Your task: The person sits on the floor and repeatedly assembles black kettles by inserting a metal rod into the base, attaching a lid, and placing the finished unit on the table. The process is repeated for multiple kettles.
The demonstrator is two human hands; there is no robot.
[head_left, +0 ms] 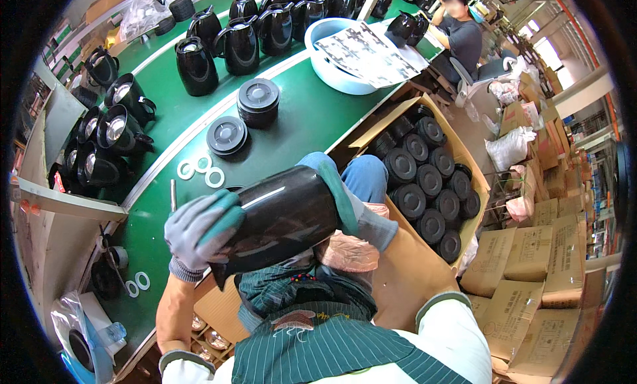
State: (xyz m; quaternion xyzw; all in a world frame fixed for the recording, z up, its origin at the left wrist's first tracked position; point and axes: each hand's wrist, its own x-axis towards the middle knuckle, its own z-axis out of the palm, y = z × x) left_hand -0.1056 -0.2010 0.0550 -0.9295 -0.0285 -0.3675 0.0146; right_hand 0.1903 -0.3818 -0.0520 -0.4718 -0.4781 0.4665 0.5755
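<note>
A glossy black thermos jug (285, 218) lies on its side above my lap, held between both hands. My left hand (202, 231), in a grey and green glove, is closed round its left end, where a pointed spout-like tip shows below. At the other end my right hand (344, 197), gloved too, is wrapped against the jug's base; some of its fingers are hidden. Beyond the jug, two stacks of round black plastic discs (258, 95) stand on the green table (305, 128). Several white rings (214, 177) lie nearby.
An open carton (479, 218) of black discs stands at my right. Black jugs (196, 67) line the table's far side, with others lying tipped at the left. A light-blue basin (342, 82) bears a patterned sheet. A co-worker (461, 42) sits at the far right, beyond stacked cartons (517, 251).
</note>
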